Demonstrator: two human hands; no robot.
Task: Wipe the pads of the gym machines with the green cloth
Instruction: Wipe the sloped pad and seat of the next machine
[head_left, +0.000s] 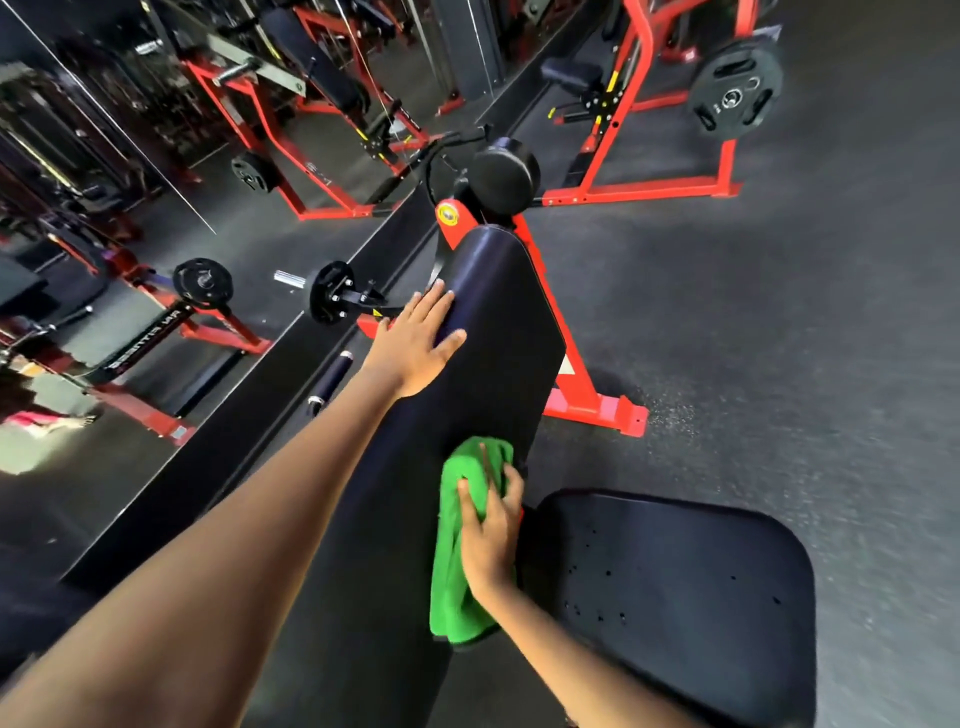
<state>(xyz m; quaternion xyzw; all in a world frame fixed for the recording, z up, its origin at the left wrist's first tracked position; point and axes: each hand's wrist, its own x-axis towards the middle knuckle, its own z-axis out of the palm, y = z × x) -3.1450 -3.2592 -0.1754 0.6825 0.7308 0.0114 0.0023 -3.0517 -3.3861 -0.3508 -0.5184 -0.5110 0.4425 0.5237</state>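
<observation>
From the head camera, a long black pad (498, 332) runs up the middle of the picture, mounted on a red machine frame (592, 400) that stands on the dark speckled floor (779, 312).

The left hand (415, 343) lies flat on the upper left edge of this pad, fingers straight and a little spread, palm down, holding nothing; its bare forearm stretches back to the lower left corner of the picture.

The green cloth (462, 545) lies bunched on the pad's lower right side, near the edge that faces the seat. The right hand (491, 530) rests on top of the cloth and presses it against the pad; its fingers bend over the folds, with the fingertips reaching toward the cloth's upper end. Part of the cloth hangs loose below the wrist.

Just beside the cloth, to the right, sits the black seat pad (675, 587), with small dark dots across its surface. Beyond the top end of the long pad a round black roller pad (504, 174) stands out from the frame.

A wall mirror (130, 208) fills the left side and shows red frames and weight plates. At the upper right another red machine carries a black weight plate (735, 96).
</observation>
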